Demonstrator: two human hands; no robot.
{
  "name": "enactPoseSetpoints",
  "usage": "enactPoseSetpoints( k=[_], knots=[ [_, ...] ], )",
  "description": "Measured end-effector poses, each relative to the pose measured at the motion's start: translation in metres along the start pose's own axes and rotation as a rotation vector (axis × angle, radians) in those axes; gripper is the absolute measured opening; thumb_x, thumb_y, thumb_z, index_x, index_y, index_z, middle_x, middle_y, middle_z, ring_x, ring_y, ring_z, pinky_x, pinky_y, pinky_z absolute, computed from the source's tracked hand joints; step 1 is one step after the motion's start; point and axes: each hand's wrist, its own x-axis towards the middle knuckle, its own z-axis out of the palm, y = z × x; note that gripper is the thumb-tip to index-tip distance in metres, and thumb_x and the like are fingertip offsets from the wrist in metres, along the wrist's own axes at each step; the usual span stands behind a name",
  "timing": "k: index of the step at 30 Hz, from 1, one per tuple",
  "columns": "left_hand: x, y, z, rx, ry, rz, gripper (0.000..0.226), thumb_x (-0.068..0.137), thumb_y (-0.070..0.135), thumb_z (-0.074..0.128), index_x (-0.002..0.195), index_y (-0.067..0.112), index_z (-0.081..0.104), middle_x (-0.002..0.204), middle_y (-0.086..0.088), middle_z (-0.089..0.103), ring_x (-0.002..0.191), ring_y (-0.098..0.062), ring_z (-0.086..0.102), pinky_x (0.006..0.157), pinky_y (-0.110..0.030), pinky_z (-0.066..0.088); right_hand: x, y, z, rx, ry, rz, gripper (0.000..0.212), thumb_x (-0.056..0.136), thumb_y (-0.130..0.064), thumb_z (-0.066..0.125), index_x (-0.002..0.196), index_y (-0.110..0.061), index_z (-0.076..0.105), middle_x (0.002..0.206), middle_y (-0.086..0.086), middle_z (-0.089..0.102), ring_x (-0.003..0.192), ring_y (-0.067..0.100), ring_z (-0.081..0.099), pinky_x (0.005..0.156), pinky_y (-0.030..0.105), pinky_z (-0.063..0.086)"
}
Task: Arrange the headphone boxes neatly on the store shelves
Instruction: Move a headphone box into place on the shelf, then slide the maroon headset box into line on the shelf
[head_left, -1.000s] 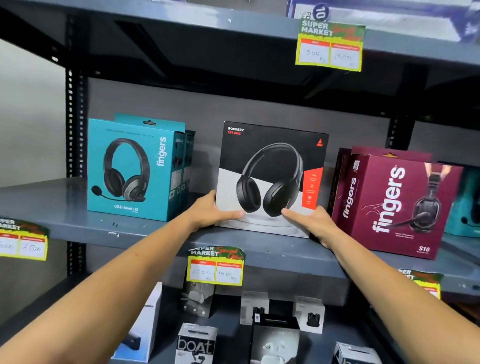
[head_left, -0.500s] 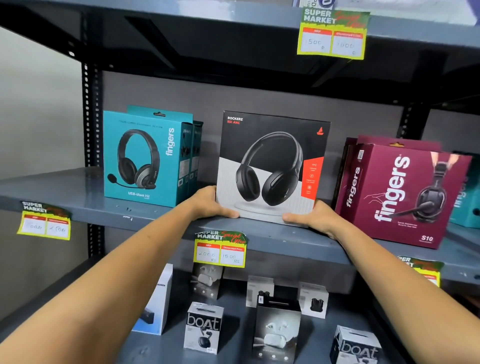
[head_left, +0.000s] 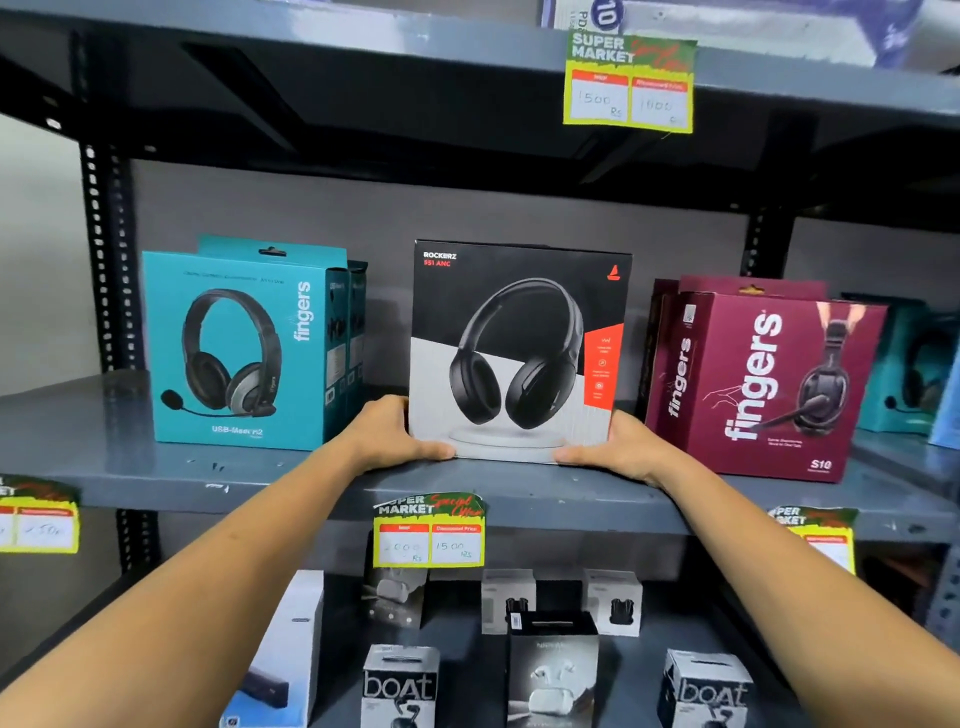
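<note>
Holding the black-and-white Rockerz box (head_left: 519, 353) with both hands on the middle shelf (head_left: 156, 467), front face toward me. My left hand (head_left: 387, 436) is wrapped around its lower left corner, thumb lying across the front along the bottom edge. My right hand (head_left: 618, 447) does the same on the lower right corner, thumb pointing in toward the middle. So both hands are clamped on the box, one per side. It stands upright, and the bottom edge looks like it's sitting on the shelf, though my thumbs cover the corners so I can't swear to it.

To its left there's the teal fingers box (head_left: 239, 348), upright, with more teal boxes tucked behind it, and a clear gap between it and mine. To the right is the maroon fingers box (head_left: 769, 384), also with one behind it, turned a bit so a side panel shows. It sits just beside my right hand. Farther right, another teal box (head_left: 914, 369) is partly cut off and blurry.

A yellow price tag (head_left: 430, 535) hangs off the shelf edge right under my box, and another (head_left: 629, 83) hangs from the shelf above. Down on the lower shelf are small earbud boxes (head_left: 400, 686), a couple marked boat.
</note>
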Motion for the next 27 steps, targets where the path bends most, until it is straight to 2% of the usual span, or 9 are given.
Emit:
enactPoseSetpoints(
  k=[4,9,13,16,18,20,22,24,27],
  knots=[
    [0.0,0.001,0.001,0.002,0.013,0.021,0.059,0.055,0.053,0.086,0.102,0.026,0.063,0.111,0.003,0.068,0.087,-0.007,0.058,0.065,-0.014,0.043,-0.001,0.001,0.0,-0.101,0.041,-0.018,0.092,0.043,-0.068,0.083,0.124,-0.034,0.055,0.117,-0.017,0.062,0.107,0.003,0.058,0.089,0.024,0.045],
    [-0.004,0.003,0.001,0.022,0.027,0.021,0.06,0.054,0.055,0.085,0.103,0.026,0.064,0.111,0.004,0.068,0.087,-0.007,0.058,0.066,-0.015,0.044,0.001,0.003,0.0,-0.12,0.03,-0.031,0.094,0.047,-0.065,0.082,0.129,-0.031,0.052,0.122,-0.012,0.061,0.11,0.009,0.058,0.092,0.027,0.044],
    [-0.009,0.005,-0.002,-0.048,0.042,-0.047,0.078,0.043,0.063,0.086,0.107,0.025,0.065,0.106,0.008,0.068,0.09,-0.008,0.061,0.072,-0.021,0.047,-0.007,-0.01,0.002,-0.095,0.058,-0.03,0.082,0.048,-0.056,0.087,0.12,-0.031,0.058,0.114,-0.012,0.065,0.107,0.011,0.061,0.082,0.023,0.046],
    [-0.013,0.009,-0.004,-0.104,0.099,-0.111,0.089,0.037,0.063,0.089,0.111,0.021,0.063,0.108,0.008,0.068,0.095,-0.012,0.063,0.083,-0.031,0.05,-0.021,-0.022,0.004,-0.03,0.372,-0.141,0.069,0.052,-0.048,0.089,0.109,-0.021,0.06,0.102,-0.009,0.068,0.094,0.008,0.064,0.08,0.024,0.05],
    [-0.017,0.014,0.0,-0.175,0.296,-0.146,0.093,0.041,0.06,0.088,0.115,0.014,0.056,0.109,0.0,0.066,0.098,-0.02,0.062,0.089,-0.039,0.05,-0.036,-0.023,0.0,0.035,0.618,-0.331,0.052,0.063,-0.042,0.086,0.102,-0.016,0.064,0.095,-0.01,0.067,0.088,0.003,0.064,0.08,0.023,0.053],
    [-0.025,0.025,0.004,-0.251,0.626,-0.144,0.084,0.042,0.067,0.081,0.101,0.014,0.055,0.091,-0.002,0.064,0.086,-0.021,0.061,0.081,-0.039,0.051,-0.049,-0.017,-0.01,-0.113,0.809,-0.566,0.026,0.075,-0.035,0.079,0.085,-0.013,0.067,0.088,-0.005,0.067,0.085,0.008,0.064,0.076,0.02,0.052],
    [-0.036,0.044,0.015,-0.21,0.891,-0.035,0.066,0.048,0.07,0.077,0.082,0.018,0.051,0.071,0.002,0.056,0.069,-0.021,0.055,0.063,-0.031,0.043,-0.064,-0.005,-0.027,-0.28,0.917,-0.703,0.021,0.081,-0.029,0.072,0.072,-0.011,0.065,0.091,0.006,0.067,0.094,0.016,0.062,0.084,0.013,0.043],
    [-0.045,0.071,0.038,-0.129,0.954,0.111,0.051,0.057,0.056,0.083,0.072,0.022,0.047,0.064,0.006,0.05,0.061,-0.019,0.051,0.056,-0.025,0.031,-0.079,0.011,-0.05,-0.39,0.991,-0.745,0.019,0.082,-0.027,0.071,0.073,-0.01,0.065,0.101,0.012,0.064,0.1,0.021,0.057,0.092,0.009,0.034],
    [-0.05,0.123,0.093,-0.125,0.828,0.301,0.045,0.061,0.038,0.086,0.068,0.025,0.044,0.062,0.011,0.048,0.059,-0.008,0.047,0.055,-0.02,0.03,-0.096,0.038,-0.098,-0.482,1.104,-0.671,0.029,0.078,-0.035,0.073,0.089,-0.01,0.066,0.117,0.016,0.056,0.109,0.025,0.051,0.099,0.017,0.034]
  ],
)
